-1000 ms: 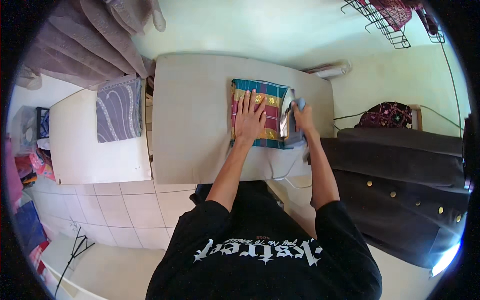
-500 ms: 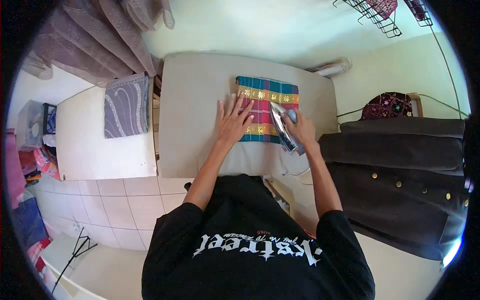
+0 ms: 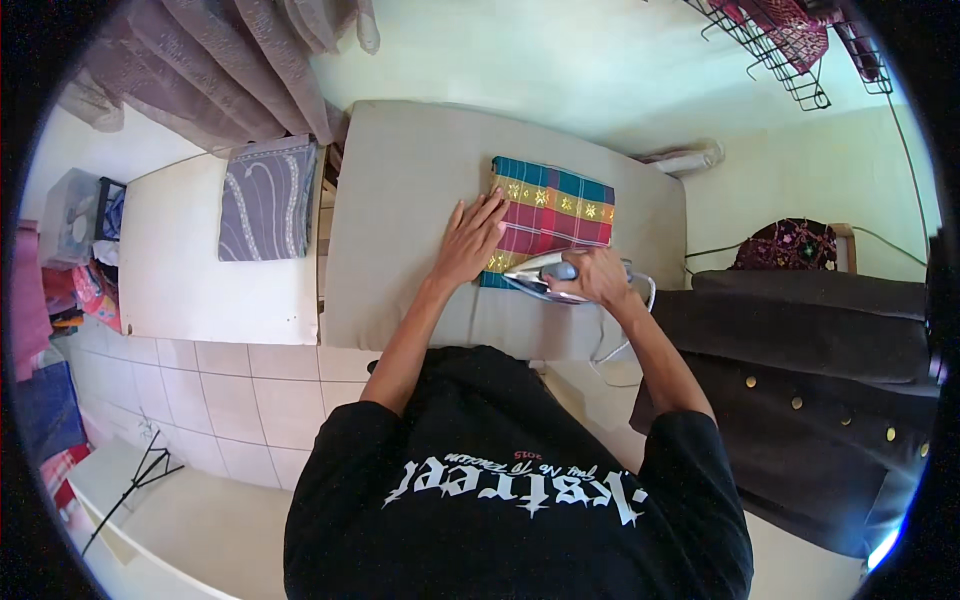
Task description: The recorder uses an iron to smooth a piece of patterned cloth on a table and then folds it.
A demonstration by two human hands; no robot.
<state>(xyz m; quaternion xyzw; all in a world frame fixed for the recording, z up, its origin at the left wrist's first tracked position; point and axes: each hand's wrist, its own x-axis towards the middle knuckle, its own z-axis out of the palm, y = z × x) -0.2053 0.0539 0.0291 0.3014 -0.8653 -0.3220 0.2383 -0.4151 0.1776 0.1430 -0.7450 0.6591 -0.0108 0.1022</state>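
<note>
A folded plaid cloth (image 3: 560,205) in green, red and gold lies on the grey padded board (image 3: 400,180). My right hand (image 3: 595,276) is wrapped round the handle of a clothes iron (image 3: 545,282), which rests along the cloth's near edge, its tip toward the left. The iron covers part of the near green and gold bands. My left hand (image 3: 470,240) lies flat with its fingers stretched out, the fingertips on the cloth's left edge and the palm over the board. From the iron's rear a pale cord (image 3: 650,295) loops down past my right wrist.
To the left, a folded grey patterned cloth (image 3: 268,200) lies on a white table (image 3: 180,290). A dark sofa-like piece with gold buttons (image 3: 790,350) stands at the right. Grey curtains (image 3: 230,70) hang at the far left, and a black wire rack (image 3: 775,50) at the far right.
The iron has turned from pointing away to pointing left and moved to the cloth's near edge. My left hand has shifted back toward the cloth's left edge. The whole view has shifted slightly.
</note>
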